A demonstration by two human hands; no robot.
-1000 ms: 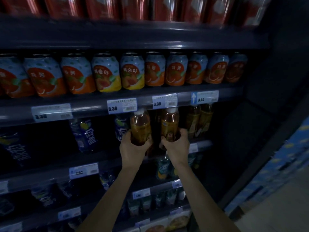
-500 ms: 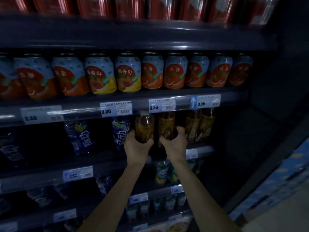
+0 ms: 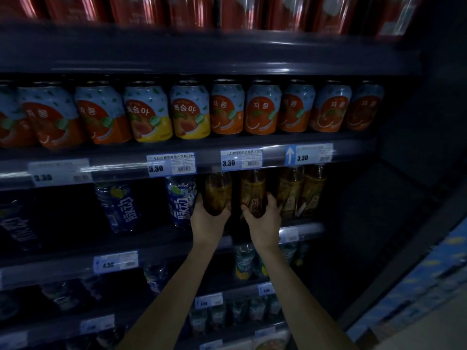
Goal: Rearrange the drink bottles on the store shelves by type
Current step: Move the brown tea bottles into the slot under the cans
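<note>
While both bare arms reach into the dim store shelving, each hand has one bottle. Positions are logged against the white, blue-edged price tag reading 3.30 (image 3: 241,160) on the dark shelf rail (image 3: 121,170).

Entry for the left hand (image 3: 209,219): fingers and thumb are curled round the lower body of a clear plastic bottle of amber-brown drink (image 3: 217,190). It is upright, just below and left of the tag, with its cap hidden behind the rail.

Entry for the right hand (image 3: 262,219): fingers are curled round the lower part of a second amber-brown bottle with a gold label (image 3: 252,192). It is upright, directly below the tag.

A dark gap separates the two held bottles. Both hands cover the bases, so I cannot tell whether the bottles rest on the shelf.

Below and right of the tag, two more amber bottles with yellowish labels (image 3: 290,193) stand side by side, close to the right hand's fingers; contact cannot be judged.

Below and left of the tag, a dark-blue-labelled plastic bottle with white characters (image 3: 180,202) stands just beside the left hand's bottle. Another blue bottle of the same kind (image 3: 118,205) stands farther left.

Above the tag runs a row of orange-and-light-blue drink cans (image 3: 262,109). Up and left of the tag, that row includes two yellow-bottomed cans (image 3: 149,114).
</note>
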